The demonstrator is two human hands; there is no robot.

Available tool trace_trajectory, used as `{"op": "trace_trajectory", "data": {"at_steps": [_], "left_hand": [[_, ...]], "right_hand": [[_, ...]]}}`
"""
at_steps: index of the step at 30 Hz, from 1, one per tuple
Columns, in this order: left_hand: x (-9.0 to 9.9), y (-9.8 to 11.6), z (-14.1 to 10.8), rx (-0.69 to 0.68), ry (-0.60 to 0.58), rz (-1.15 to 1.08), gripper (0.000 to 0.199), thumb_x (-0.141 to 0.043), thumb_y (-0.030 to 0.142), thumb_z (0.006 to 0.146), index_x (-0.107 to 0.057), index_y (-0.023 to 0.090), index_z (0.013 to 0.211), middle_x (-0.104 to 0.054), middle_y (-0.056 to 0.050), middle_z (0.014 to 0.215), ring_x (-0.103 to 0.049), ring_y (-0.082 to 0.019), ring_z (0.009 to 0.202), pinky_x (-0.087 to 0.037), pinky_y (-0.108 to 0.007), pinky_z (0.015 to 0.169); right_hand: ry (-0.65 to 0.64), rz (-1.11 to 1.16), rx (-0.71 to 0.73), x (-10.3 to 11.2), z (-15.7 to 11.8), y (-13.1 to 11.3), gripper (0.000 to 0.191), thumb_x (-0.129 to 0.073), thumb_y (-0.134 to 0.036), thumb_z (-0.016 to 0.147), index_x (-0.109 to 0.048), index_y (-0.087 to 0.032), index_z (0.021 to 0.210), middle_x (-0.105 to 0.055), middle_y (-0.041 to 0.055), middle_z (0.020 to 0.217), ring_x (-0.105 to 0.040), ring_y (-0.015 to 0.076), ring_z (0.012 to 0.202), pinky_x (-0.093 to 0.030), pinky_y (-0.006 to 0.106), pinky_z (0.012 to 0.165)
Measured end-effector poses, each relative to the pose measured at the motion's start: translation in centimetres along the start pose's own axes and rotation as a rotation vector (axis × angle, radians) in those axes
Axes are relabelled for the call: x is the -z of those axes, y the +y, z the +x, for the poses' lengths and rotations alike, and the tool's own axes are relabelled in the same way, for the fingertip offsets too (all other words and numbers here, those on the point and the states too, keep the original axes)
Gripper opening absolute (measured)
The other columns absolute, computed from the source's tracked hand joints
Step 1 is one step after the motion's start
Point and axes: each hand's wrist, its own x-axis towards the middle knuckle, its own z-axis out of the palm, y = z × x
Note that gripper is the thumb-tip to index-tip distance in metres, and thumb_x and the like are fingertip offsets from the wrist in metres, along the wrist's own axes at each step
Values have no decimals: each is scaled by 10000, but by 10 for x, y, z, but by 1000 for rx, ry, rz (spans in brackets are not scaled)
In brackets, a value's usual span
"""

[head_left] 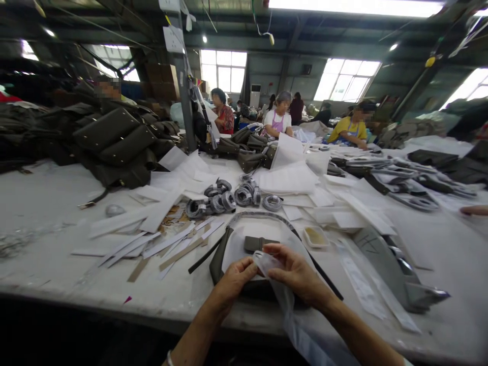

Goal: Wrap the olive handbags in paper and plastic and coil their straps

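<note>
A translucent plastic strip (284,295) is pinched between my left hand (241,272) and my right hand (292,267). Its lower end hangs over the table's front edge. Both hands are closed on its upper end, just above a dark olive bag (218,262) lying on the table. Pale sheeting (234,246) covers much of the bag's face, around a small dark flap (254,244). The bag's handle (263,214) arches away from me and looks wrapped in something greyish. Dark straps stick out on both sides. My hands hide the bag's near middle.
Coiled grey wrapped straps (217,203) sit beyond the bag. Cut strips (171,244) lie left; a small tray (315,237) and a grey metal-tipped device (392,269) stand right. Dark bags (114,137) pile up back left. Several people work farther back; another hand (475,210) shows at right.
</note>
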Motion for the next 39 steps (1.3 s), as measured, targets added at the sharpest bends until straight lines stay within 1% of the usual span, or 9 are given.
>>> {"op": "trace_trajectory", "data": {"at_steps": [3,9,16,19,24,27,31,34,39], "left_hand": [[1,-3,2,-10,-10,-88,585,-714,563,777,-608,176,1202,-683,-53,1043,-586,-236,1082,-384,-341,993],[-2,-8,3,57,122,-104,450,-759,561,712,-594,152,800,-593,20,697,-519,-131,677,-380,-254,703],[-2,-13,5,-10,210,-23,403,-678,555,769,-601,161,738,-665,-30,829,-569,-183,827,-396,-303,834],[0,-13,5,1,252,53,437,-588,606,815,-600,178,727,-671,-36,817,-599,-227,932,-380,-353,951],[5,-15,8,11,228,110,444,-565,639,813,-595,203,734,-680,-31,810,-586,-272,1126,-316,-401,1078],[6,-19,9,19,245,136,422,-576,617,814,-609,203,744,-695,-27,828,-604,-264,1092,-342,-397,1062],[3,-20,7,19,206,262,390,-602,577,811,-661,197,876,-713,-25,825,-641,-228,915,-438,-354,945],[0,-15,3,-1,133,416,377,-601,509,832,-704,211,1039,-727,-44,955,-644,-234,963,-449,-349,948],[-4,-17,-1,-156,63,619,237,-620,320,832,-750,243,1015,-697,-53,976,-638,-223,972,-476,-354,938]], "right_hand": [[-22,-110,-3,-1,-1,3,422,-738,-287,759,-644,-214,1164,-675,61,1071,-633,212,938,-506,350,864],[31,-220,-33,-7,0,-5,469,-735,-201,699,-655,-227,1160,-638,-4,866,-593,162,785,-478,276,734],[78,-26,-129,3,0,-11,442,-742,-446,753,-653,-190,1103,-635,-17,748,-557,123,627,-427,232,571],[222,-174,-83,42,-6,-25,392,-709,-516,772,-696,-190,989,-704,21,821,-627,170,722,-481,262,649],[571,-877,-14,160,-24,-38,296,-565,-468,875,-715,-221,937,-735,45,879,-665,223,828,-486,309,797],[589,-1242,-132,219,-35,-24,292,-476,-384,928,-705,-219,1002,-737,62,952,-677,229,858,-472,309,787],[478,-1442,-189,249,-33,6,221,-509,-271,892,-723,-221,880,-698,58,1148,-647,235,1015,-446,326,904],[599,-1367,-195,253,-16,7,275,-474,-289,891,-721,-170,906,-662,136,1215,-609,283,1126,-435,386,973],[730,-1231,-237,292,17,-67,597,-367,-651,899,-701,-187,1069,-699,238,1022,-622,424,1099,-495,518,806]]}}
